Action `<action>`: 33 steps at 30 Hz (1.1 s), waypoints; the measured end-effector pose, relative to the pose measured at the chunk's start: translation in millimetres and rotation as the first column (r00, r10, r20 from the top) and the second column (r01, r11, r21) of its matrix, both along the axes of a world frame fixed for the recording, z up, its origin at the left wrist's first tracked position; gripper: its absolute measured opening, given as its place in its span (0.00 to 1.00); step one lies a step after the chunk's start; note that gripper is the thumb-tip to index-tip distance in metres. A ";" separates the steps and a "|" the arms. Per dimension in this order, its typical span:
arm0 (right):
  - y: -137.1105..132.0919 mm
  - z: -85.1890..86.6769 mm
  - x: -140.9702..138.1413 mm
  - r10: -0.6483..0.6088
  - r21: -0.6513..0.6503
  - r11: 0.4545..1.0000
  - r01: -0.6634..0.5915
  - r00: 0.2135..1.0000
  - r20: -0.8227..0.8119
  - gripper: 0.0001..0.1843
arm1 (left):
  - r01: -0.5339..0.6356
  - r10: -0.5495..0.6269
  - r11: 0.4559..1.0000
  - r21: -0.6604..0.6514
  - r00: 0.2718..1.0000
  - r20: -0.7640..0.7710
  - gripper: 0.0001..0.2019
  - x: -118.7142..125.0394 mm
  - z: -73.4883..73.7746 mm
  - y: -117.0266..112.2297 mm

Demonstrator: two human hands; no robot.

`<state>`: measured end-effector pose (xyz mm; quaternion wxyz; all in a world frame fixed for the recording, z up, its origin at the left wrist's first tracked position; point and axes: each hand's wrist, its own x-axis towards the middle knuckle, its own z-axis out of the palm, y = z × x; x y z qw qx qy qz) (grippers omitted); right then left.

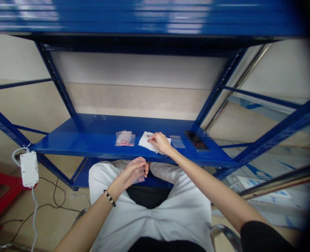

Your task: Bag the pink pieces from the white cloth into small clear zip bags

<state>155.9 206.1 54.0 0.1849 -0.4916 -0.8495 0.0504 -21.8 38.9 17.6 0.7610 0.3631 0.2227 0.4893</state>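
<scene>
My left hand [136, 170] is closed around a small clear plastic bag [139, 175] with a few pink bits at its bottom, held in front of the shelf edge above my lap. My right hand [158, 141] reaches over a white sheet [144, 140] on the blue shelf. Its fingertips are pinched together by some small brownish bits [149, 136] there; what they hold, if anything, is too small to make out. To the left lie clear zip bags [125, 139] with pink pieces inside. Right of the sheet is a flat clear bag [177, 141].
The blue shelf [97, 134] has a front edge just above my knees, upright posts at its sides and an upper shelf [155, 17] overhead. A dark, pixelated object [196, 140] lies at the right. A white power box [29, 169] hangs at the left with its cable.
</scene>
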 end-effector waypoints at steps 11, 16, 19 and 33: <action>-97.1 38.9 -3.8 0.395 0.051 0.913 -0.405 0.844 -0.362 0.05 | 0.058 -0.030 0.994 0.096 0.963 -0.269 0.14 4.6 -3.9 -5.8; -136.8 46.0 -5.4 0.510 -0.069 0.843 -0.533 0.833 -0.213 0.04 | 0.153 -0.107 0.981 0.117 0.940 -0.324 0.15 4.8 -11.4 -8.2; -139.8 42.6 -5.0 0.555 -0.100 0.812 -0.575 0.814 -0.172 0.05 | 0.150 -0.116 0.984 0.091 0.946 -0.302 0.14 4.9 -14.8 -9.5; -40.6 4.7 13.4 0.049 -0.031 0.996 -0.083 0.811 -0.583 0.13 | -0.088 0.051 0.994 -0.066 0.903 -0.427 0.11 8.1 -31.5 0.7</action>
